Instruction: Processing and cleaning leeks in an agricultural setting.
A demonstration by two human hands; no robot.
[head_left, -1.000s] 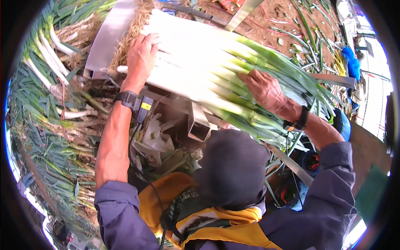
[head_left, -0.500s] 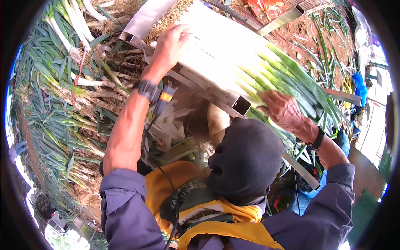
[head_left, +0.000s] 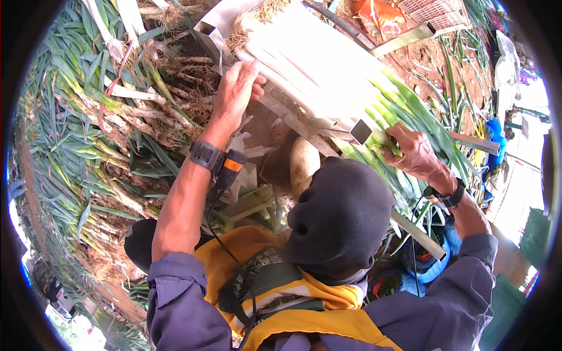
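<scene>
Long leeks (head_left: 404,99) lie side by side on a metal frame (head_left: 293,120), white stalks to the left, green leaves to the right. The white part is washed out by glare. My left hand (head_left: 237,90), with a dark strap at the wrist, is at the frame's near left edge beside the roots (head_left: 240,35). Its fingers are bent and a little apart, with nothing seen in them. Over the near leaves, my right hand (head_left: 413,151) has its thumb and fingers apart around pale green leaves. Whether it touches them I cannot tell.
Heaped leeks with roots (head_left: 123,123) cover the ground at left. An orange bag (head_left: 377,17) and a plastic crate (head_left: 433,13) are at the back right. Metal bars (head_left: 404,40) jut out around the frame. A dark cloth-covered form (head_left: 345,219) is in front of me.
My left hand has drawn back from the stalks towards the frame's near edge. My right hand has shifted slightly right, its fingers further apart. The view has moved a little.
</scene>
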